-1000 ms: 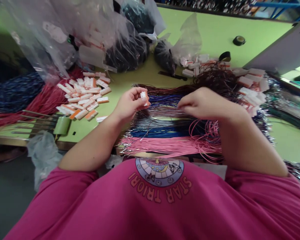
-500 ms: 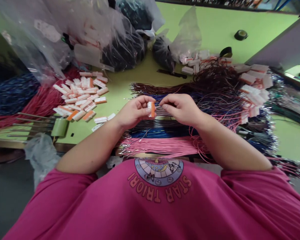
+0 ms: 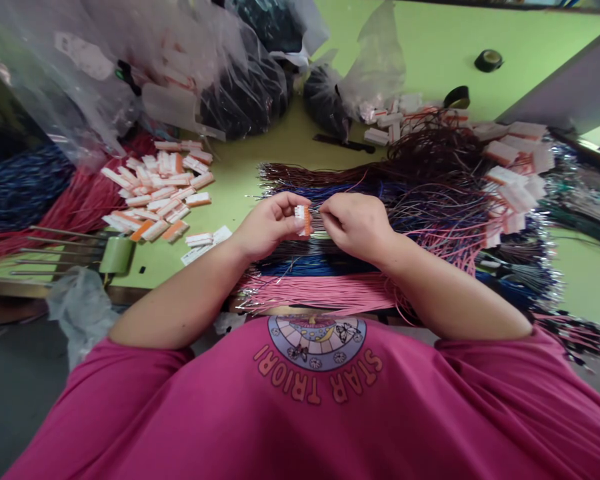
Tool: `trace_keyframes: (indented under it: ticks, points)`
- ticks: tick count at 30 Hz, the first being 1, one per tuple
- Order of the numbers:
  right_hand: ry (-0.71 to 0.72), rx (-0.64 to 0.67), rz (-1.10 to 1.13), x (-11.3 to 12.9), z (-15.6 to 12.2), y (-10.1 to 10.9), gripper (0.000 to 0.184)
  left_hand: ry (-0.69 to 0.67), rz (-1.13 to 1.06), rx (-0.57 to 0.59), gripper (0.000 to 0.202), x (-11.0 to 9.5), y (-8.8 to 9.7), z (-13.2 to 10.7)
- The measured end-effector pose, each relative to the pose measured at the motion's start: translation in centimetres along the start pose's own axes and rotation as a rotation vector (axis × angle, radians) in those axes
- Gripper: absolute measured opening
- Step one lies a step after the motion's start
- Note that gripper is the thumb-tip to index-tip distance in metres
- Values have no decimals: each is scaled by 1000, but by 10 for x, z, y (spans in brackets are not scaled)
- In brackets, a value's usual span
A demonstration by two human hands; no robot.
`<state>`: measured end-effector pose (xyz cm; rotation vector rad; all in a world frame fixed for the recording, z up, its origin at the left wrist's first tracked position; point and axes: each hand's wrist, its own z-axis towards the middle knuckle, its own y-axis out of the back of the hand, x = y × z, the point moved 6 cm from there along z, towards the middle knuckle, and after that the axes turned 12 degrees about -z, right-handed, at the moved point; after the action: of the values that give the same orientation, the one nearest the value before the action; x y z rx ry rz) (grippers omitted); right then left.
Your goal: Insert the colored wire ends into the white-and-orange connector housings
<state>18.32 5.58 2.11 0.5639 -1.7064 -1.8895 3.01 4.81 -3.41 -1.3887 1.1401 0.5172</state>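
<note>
Since the earliest frame, the right hand [image 3: 357, 223] has moved left, fingertips pressed together, perhaps on a wire, beside the orange-and-white connector [image 3: 304, 221] at centre, pinched by the left hand [image 3: 265, 227]. Steadying it squarely above the wires [image 3: 320, 292] should help.
</note>
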Motion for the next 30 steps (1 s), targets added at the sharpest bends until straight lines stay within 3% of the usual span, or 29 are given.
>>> trace_keyframes:
  ticks: [7, 12, 21, 26, 30]
  points:
    - [0, 86, 18, 1, 4, -5, 36, -81, 136, -19, 42, -3, -2, -1]
    - [-7, 66, 93, 0, 3, -13, 35, -99, 204, -48, 34, -5, -3, -2]
    - [-9, 49, 156, 3, 4, -21, 33, -74, 157, -32, 35, 1, -5, -1]
    - [-56, -61, 247, -1, 4, -19, 32, -98, 120, -69, 41, 1, -1, 2]
    - [-45, 17, 166, 4, 3, -23, 32, -95, 137, -33, 40, 1, -4, 2]
